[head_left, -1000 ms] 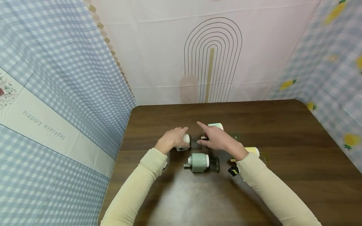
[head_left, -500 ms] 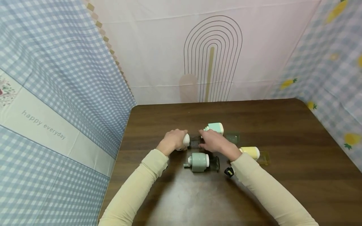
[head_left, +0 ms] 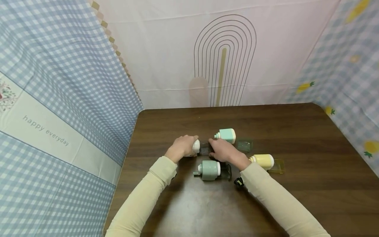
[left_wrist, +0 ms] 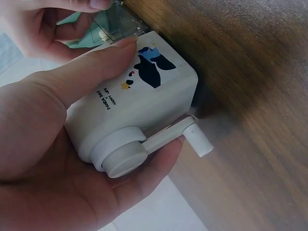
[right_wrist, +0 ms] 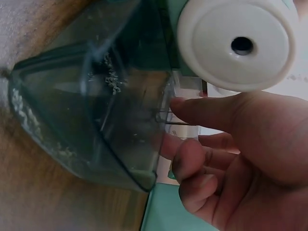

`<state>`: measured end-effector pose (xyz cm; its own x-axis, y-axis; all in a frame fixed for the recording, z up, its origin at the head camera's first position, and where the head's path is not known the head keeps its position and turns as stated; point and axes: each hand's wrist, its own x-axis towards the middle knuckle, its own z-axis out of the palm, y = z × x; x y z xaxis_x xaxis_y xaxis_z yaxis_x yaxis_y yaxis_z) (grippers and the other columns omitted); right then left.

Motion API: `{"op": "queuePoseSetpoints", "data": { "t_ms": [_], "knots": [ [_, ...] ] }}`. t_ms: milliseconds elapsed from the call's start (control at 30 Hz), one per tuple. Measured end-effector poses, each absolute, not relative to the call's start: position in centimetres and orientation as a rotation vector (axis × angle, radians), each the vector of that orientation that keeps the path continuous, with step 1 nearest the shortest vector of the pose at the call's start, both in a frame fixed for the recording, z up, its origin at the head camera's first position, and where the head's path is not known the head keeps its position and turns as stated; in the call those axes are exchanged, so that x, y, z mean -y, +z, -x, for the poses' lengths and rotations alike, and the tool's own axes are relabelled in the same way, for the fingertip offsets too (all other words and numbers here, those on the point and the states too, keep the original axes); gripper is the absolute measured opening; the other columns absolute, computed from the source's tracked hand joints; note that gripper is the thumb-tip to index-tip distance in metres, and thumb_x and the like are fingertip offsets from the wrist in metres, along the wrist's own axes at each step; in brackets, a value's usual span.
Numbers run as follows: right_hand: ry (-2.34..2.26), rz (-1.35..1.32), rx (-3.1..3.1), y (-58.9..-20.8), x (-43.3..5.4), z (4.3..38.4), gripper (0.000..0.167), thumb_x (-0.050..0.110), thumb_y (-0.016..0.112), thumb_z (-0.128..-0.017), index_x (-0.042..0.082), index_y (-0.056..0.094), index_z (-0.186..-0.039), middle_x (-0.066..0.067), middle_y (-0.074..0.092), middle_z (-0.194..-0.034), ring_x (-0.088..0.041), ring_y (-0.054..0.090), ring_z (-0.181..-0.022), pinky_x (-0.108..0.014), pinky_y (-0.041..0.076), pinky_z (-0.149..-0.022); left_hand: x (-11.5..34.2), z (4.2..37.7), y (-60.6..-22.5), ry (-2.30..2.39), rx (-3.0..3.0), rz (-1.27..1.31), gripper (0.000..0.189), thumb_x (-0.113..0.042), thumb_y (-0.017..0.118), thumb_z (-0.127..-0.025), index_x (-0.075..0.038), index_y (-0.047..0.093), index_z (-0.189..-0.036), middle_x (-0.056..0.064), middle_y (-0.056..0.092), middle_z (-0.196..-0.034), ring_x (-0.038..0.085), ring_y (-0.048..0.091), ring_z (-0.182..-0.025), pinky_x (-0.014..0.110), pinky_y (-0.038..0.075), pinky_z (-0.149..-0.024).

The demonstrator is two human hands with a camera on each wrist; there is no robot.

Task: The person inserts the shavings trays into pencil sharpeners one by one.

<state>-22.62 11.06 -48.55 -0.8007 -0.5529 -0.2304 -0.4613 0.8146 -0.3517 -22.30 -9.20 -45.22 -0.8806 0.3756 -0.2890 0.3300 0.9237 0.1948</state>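
Observation:
My left hand (head_left: 181, 147) grips a white crank pencil sharpener (left_wrist: 144, 86) with a panda print, thumb on its printed side and fingers underneath. The sharpener lies on its side, crank (left_wrist: 168, 134) towards the left wrist camera. A smoky see-through shavings drawer (head_left: 204, 149) sticks out at its other end. My right hand (head_left: 222, 151) pinches that drawer's outer end between thumb and fingers; in the left wrist view the drawer (left_wrist: 118, 21) shows between the two hands. Close by the right hand are a mint sharpener (head_left: 227, 135) and its green see-through drawer (right_wrist: 57, 120), holding some shavings.
Nearer the body lies a sage green sharpener (head_left: 209, 170) with a dark drawer (head_left: 226, 171) out. A yellow sharpener (head_left: 263, 161) with a yellowish drawer (head_left: 277, 166) lies by the right forearm. Fabric hangs behind the brown table (head_left: 165, 123) and at both sides.
Both hands have lowered. The left hand has closed round the white sharpener, and the right hand has come down and left to pinch its drawer. The other sharpeners have stayed put.

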Motion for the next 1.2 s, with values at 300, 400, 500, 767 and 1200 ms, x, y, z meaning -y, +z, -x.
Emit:
{"op": "queuePoseSetpoints", "data": {
  "t_ms": [300, 400, 500, 767, 1200],
  "knots": [
    [-0.502, 0.861, -2.664, -49.06, -10.74, 22.82, 0.048, 0.022, 0.074, -0.102, -0.007, 0.056, -0.137, -0.011, 0.068, -0.094, -0.021, 0.068, -0.08, -0.042, 0.057, -0.074, 9.16, 22.39, -45.38, 0.207, -2.739, -0.538, 0.061, -0.025, 0.088, -0.09, -0.011, 0.058, -0.142, 0.01, 0.07, -0.119, 0.028, 0.068, -0.104, 0.043, 0.056, -0.088],
    [-0.551, 0.87, -2.633, -49.14, -10.53, 22.93, 0.047, 0.022, 0.073, -0.103, -0.007, 0.056, -0.136, -0.011, 0.067, -0.096, -0.021, 0.067, -0.082, -0.041, 0.056, -0.074, 9.16, 22.43, -45.54, 0.2, -2.74, -0.545, 0.06, -0.025, 0.088, -0.09, -0.011, 0.058, -0.14, 0.01, 0.07, -0.119, 0.028, 0.068, -0.105, 0.043, 0.056, -0.089],
    [-0.585, 0.879, -2.608, -49.27, -10.4, 23.06, 0.042, 0.021, 0.074, -0.103, -0.005, 0.057, -0.131, -0.006, 0.064, -0.09, -0.017, 0.064, -0.076, -0.038, 0.054, -0.069, 9.18, 22.44, -45.6, 0.203, -2.745, -0.546, 0.059, -0.025, 0.088, -0.09, -0.01, 0.059, -0.139, 0.01, 0.07, -0.119, 0.028, 0.068, -0.105, 0.044, 0.056, -0.089],
    [-0.631, 0.84, -2.551, -49.38, -10.51, 23.28, 0.05, 0.021, 0.078, -0.1, -0.004, 0.054, -0.135, -0.001, 0.061, -0.075, -0.014, 0.061, -0.063, -0.035, 0.052, -0.064, 9.24, 22.34, -45.56, 0.22, -2.746, -0.547, 0.057, -0.024, 0.088, -0.089, -0.01, 0.059, -0.136, 0.011, 0.071, -0.117, 0.028, 0.068, -0.104, 0.044, 0.056, -0.088],
    [-0.643, 0.824, -2.571, -49.66, -10.7, 23.43, 0.034, 0.019, 0.079, -0.098, 0.0, 0.059, -0.118, -0.001, 0.06, -0.076, -0.015, 0.059, -0.064, -0.034, 0.051, -0.063, 8.92, 22.4, -45.34, 0.175, -2.724, -0.548, 0.06, -0.025, 0.087, -0.091, -0.012, 0.057, -0.142, 0.009, 0.07, -0.12, 0.027, 0.068, -0.104, 0.042, 0.056, -0.087]
  ]
}}
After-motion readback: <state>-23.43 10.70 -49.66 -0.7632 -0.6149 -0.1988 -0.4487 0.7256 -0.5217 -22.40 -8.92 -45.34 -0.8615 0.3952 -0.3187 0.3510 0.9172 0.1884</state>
